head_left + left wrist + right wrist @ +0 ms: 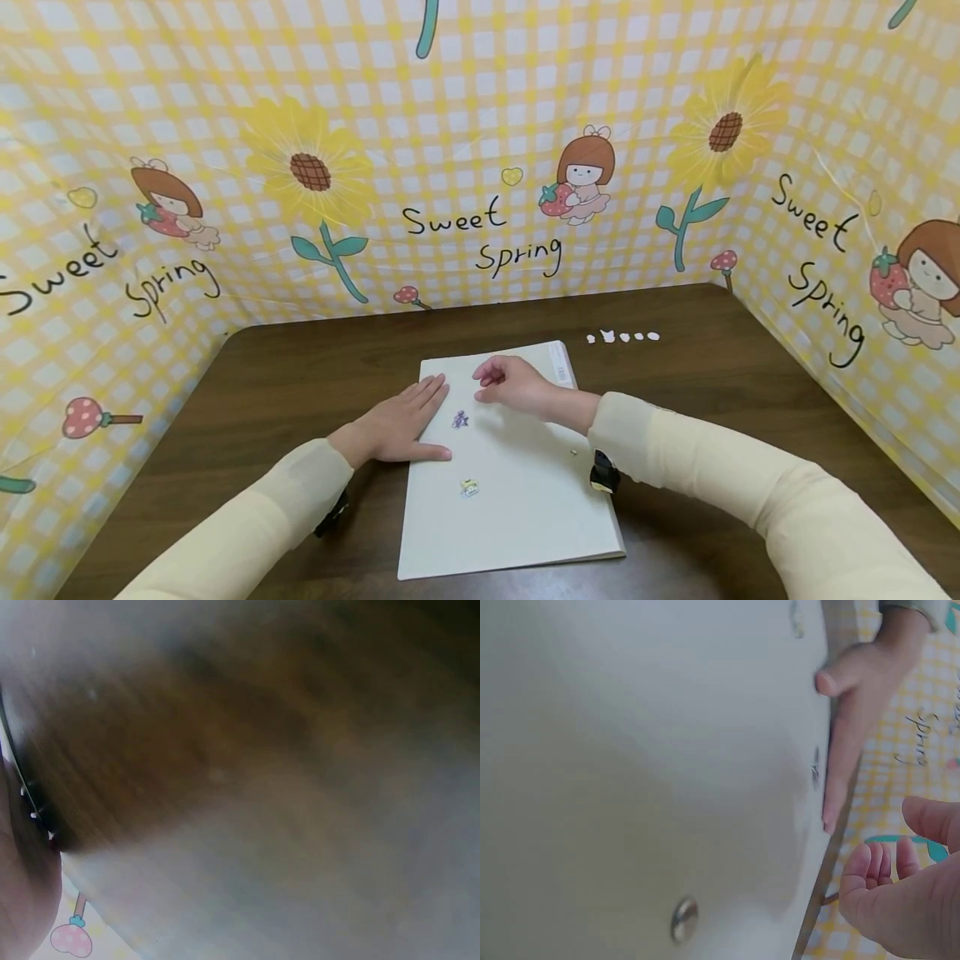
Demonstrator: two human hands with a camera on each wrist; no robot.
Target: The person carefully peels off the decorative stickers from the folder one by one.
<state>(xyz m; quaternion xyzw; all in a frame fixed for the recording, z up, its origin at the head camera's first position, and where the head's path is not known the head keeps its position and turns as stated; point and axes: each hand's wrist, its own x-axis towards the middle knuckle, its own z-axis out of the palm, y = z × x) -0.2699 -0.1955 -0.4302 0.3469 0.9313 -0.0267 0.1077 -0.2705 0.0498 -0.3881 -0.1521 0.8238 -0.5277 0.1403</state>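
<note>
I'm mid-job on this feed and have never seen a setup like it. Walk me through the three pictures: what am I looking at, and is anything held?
There is no machine here, just a person's two bare hands. The wide picture comes from a head camera looking forward and down. The other two come from cameras on the wrists; the left one is mostly blurred.

On the dark table lies a flat white panel. On it are a small purple piece, a yellowish piece and a tiny shiny piece. Five small white pieces lie in a row beyond it.

The left hand rests across the panel's left edge. The right hand is over the panel, fingers bent. I see nothing held.
</note>
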